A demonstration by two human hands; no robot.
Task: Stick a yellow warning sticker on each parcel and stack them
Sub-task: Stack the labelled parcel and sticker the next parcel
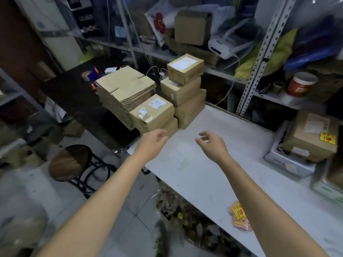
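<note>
Dim, flat indoor light; wide-angle bending at the edges, motion blur throughout, dark corners, no glare.

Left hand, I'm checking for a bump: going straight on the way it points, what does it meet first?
Most likely the lower parcel of the near two, just ahead of the left hand; depth is unclear.
</note>
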